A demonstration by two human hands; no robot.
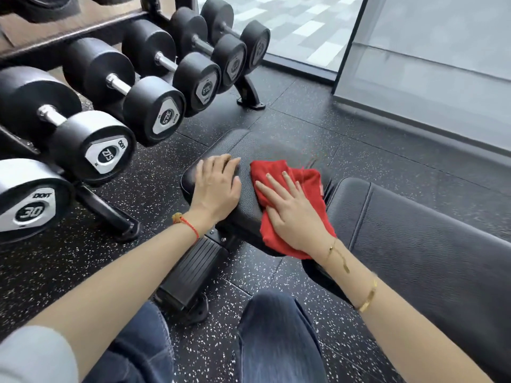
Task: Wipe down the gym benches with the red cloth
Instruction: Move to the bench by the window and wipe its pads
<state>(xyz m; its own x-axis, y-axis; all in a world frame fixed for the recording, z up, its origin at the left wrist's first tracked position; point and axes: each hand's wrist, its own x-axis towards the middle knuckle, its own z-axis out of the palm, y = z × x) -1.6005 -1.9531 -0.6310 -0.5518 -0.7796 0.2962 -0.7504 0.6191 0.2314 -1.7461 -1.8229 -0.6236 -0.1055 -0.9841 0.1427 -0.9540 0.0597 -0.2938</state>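
Pressing red cloth (290, 186) under flat right hand (293, 214) | bench seat (249, 214)

Right hand (293, 214) presses red cloth (287, 189) on bench seat (249, 214)

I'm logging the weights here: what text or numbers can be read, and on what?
"30" and "DOIT": end cap of the nearest dumbbell.
"27.5" and "DOIT": second dumbbell.
"32.5": third dumbbell; its brand is blurred.
Farther dumbbell caps: too blurred to read.
Bench and red cloth: none.
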